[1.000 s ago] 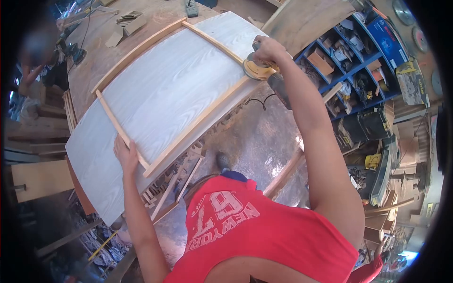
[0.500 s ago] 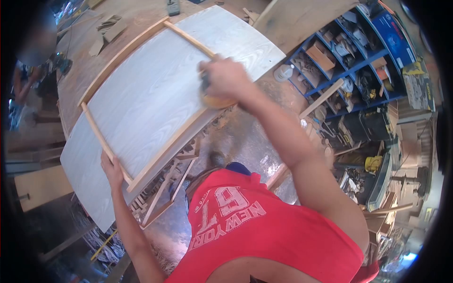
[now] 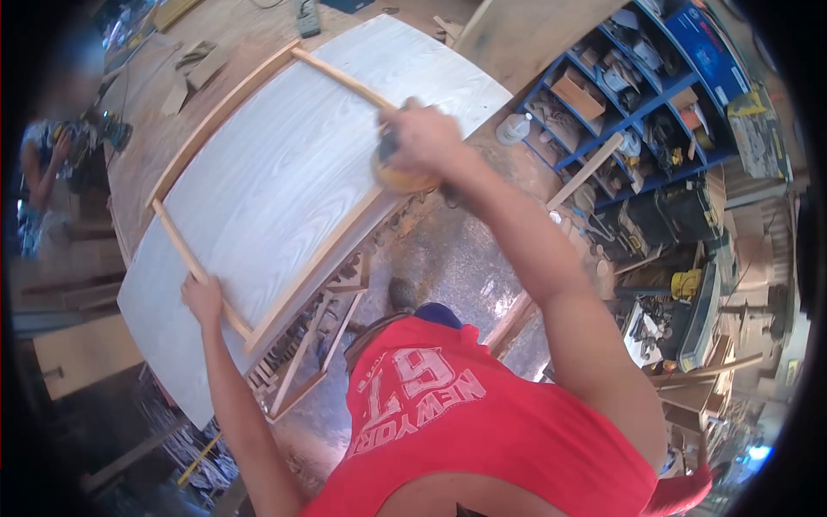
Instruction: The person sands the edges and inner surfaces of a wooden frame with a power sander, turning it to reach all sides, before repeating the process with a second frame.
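Observation:
My right hand point(image 3: 424, 138) is wrapped round a yellow-and-black power sander point(image 3: 405, 179), which rests at the near edge of a light wooden frame. The sander sits by the corner where the near rail point(image 3: 320, 269) meets a cross strip. Under the frame lies a large pale wood-grain panel point(image 3: 267, 181) with curved ends. My left hand point(image 3: 203, 300) grips the other cross strip point(image 3: 179, 241), its fingers closed over the wood near the panel's left end. My fingertips on the sander are partly hidden.
A blue compartment shelf point(image 3: 637, 116) with tools and scraps stands at the right. Near it are a white jug point(image 3: 514, 128) and a propped wooden stick point(image 3: 586, 175). Another person point(image 3: 47, 172) is at the far left. Cardboard scraps point(image 3: 194, 69) lie on the table behind the panel.
My right hand and the sander have shifted slightly right along the frame's near edge. My left hand keeps its hold on the cross strip. The whole view has tilted a little.

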The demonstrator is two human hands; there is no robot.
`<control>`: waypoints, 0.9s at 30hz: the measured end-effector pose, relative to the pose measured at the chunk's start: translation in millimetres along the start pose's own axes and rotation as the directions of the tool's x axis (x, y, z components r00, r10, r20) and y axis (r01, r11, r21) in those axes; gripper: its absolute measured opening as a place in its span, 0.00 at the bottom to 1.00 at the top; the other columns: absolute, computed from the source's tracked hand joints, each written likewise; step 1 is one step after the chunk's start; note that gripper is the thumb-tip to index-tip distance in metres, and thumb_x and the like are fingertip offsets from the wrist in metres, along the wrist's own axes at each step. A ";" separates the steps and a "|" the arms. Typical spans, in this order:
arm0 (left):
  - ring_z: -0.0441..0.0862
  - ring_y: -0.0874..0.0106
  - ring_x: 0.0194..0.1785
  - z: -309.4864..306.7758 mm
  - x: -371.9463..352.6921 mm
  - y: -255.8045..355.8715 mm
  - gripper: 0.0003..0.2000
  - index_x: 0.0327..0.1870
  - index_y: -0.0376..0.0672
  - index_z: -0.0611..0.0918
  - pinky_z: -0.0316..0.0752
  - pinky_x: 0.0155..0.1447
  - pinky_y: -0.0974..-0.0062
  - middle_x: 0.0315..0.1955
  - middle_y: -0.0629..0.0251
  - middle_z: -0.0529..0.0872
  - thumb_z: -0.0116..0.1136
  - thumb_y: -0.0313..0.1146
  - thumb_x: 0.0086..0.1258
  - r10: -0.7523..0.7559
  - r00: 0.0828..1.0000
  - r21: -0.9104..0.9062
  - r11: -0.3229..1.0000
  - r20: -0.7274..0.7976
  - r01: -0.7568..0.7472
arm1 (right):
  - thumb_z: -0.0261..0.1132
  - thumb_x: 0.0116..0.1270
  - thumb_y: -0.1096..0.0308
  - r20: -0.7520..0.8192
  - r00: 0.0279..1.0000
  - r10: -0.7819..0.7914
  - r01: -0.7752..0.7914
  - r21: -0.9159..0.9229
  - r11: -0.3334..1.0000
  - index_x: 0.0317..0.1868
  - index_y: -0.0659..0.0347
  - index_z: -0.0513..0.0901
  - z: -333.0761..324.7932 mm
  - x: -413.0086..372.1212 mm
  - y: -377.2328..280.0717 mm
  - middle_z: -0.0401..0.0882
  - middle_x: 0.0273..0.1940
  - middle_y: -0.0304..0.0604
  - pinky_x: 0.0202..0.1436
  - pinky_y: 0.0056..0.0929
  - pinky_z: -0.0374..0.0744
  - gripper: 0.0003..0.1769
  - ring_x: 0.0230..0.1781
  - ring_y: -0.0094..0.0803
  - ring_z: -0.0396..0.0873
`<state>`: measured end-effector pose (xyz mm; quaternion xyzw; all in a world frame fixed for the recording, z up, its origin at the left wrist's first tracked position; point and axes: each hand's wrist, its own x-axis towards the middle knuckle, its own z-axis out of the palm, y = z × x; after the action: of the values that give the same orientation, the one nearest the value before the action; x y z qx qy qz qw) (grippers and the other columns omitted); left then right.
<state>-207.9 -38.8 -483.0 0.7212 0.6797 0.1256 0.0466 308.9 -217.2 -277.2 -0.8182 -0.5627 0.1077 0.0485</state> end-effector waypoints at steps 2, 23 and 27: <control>0.82 0.42 0.64 -1.6 25.3 21.1 0.29 0.65 0.33 0.85 0.76 0.71 0.44 0.59 0.36 0.85 0.65 0.42 0.65 -0.162 0.987 0.087 0.983 0.022 0.159 | 0.78 0.57 0.58 -0.024 0.998 0.055 -0.056 -0.009 0.998 0.67 0.39 0.83 -5.0 8.4 21.8 0.81 0.61 0.51 0.63 0.49 0.87 0.35 0.60 0.53 0.86; 0.80 0.79 0.28 -145.2 -51.4 102.0 0.21 0.64 0.32 0.75 0.76 0.29 0.78 0.35 0.62 0.85 0.67 0.36 0.82 -0.273 0.921 -0.942 0.263 -0.279 -0.208 | 0.80 0.55 0.62 -0.105 0.963 -0.246 0.244 -0.034 0.969 0.66 0.42 0.84 23.7 -61.9 -71.9 0.81 0.59 0.50 0.63 0.49 0.85 0.35 0.60 0.53 0.84; 0.78 0.80 0.26 -217.7 -32.0 110.3 0.16 0.56 0.35 0.78 0.73 0.27 0.80 0.31 0.65 0.83 0.66 0.39 0.83 -0.160 0.938 -0.918 0.309 -0.308 -0.249 | 0.80 0.56 0.62 -0.098 0.963 -0.250 0.252 0.004 0.968 0.65 0.41 0.85 45.4 -65.3 -93.4 0.80 0.60 0.48 0.61 0.49 0.86 0.34 0.59 0.54 0.83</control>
<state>-155.7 -101.0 -250.7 0.5395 0.4512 0.6253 0.3383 190.9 -246.1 -294.7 -0.7442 -0.6578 0.0655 0.0954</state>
